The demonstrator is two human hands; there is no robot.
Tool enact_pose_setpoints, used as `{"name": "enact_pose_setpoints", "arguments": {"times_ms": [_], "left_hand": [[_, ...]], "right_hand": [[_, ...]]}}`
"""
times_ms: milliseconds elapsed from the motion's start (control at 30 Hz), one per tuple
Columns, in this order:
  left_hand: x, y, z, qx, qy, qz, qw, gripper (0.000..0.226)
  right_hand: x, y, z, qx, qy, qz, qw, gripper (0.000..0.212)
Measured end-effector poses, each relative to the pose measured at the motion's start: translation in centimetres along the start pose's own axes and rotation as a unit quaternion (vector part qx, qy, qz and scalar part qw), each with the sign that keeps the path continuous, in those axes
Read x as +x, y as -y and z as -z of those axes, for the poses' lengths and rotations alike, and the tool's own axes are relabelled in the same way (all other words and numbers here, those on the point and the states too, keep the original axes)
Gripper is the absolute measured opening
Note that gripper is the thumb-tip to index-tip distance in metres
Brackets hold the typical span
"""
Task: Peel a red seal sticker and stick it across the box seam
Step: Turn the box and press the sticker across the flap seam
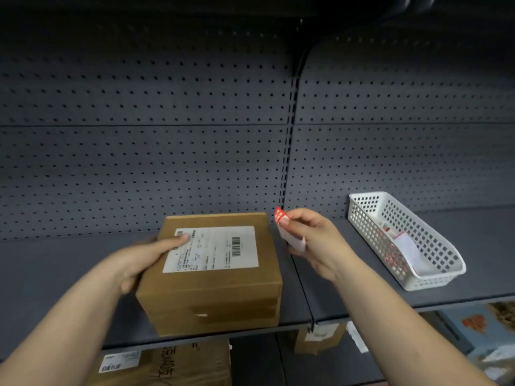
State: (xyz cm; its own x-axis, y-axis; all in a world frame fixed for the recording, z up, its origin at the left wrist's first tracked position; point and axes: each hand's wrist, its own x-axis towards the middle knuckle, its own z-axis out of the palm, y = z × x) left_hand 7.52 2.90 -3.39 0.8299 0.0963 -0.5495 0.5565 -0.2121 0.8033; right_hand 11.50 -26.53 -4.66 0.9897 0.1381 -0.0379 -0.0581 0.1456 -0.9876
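A brown cardboard box (pixel 211 285) with a white shipping label (pixel 214 247) on top sits on the grey shelf (pixel 55 274). My left hand (pixel 145 254) grips the box's left side, thumb pressed on the label's corner. To the right of the box, my right hand (pixel 312 240) is raised and pinches a red seal sticker (pixel 281 215) with a strip of white backing paper (pixel 292 239) hanging below it. The sticker is clear of the box. A seam runs across the box's front face.
A white plastic mesh basket (pixel 434 263) stands on the shelf at the right, holding more red stickers and backing strips. A perforated grey back panel (pixel 167 135) rises behind. More cardboard boxes (pixel 167 366) sit on the lower shelf.
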Motion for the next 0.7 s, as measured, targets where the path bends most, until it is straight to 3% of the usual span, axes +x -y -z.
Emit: {"name": "enact_pose_setpoints", "arguments": {"times_ms": [100,200,333,433,567,700], "left_hand": [[1.1,0.0,-0.5,-0.001,-0.027,-0.051,0.998,0.072],[1.5,0.0,-1.4,-0.05,-0.062,-0.125,0.989,0.061],[1.0,0.5,-1.8,-0.066,-0.093,-0.256,0.96,0.094],[0.6,2.4,-1.5,-0.061,-0.081,-0.322,0.941,0.118],[0.5,5.1,-1.0,-0.046,-0.101,-0.372,0.922,0.128],[0.4,5.8,-0.1,-0.012,-0.088,-0.387,0.918,0.123]], "right_hand": [[0.6,0.3,-2.0,0.019,0.009,-0.02,1.0,0.003],[0.6,1.1,-2.4,0.053,-0.018,0.017,0.998,0.005],[-0.2,1.9,-1.6,0.081,-0.015,0.074,0.994,0.005],[-1.5,1.4,-0.8,0.032,0.016,0.095,0.995,0.03],[-3.6,0.0,-0.3,0.012,0.071,0.089,0.993,0.047],[-4.2,-0.3,-0.3,-0.016,0.079,0.105,0.991,0.051]]}}
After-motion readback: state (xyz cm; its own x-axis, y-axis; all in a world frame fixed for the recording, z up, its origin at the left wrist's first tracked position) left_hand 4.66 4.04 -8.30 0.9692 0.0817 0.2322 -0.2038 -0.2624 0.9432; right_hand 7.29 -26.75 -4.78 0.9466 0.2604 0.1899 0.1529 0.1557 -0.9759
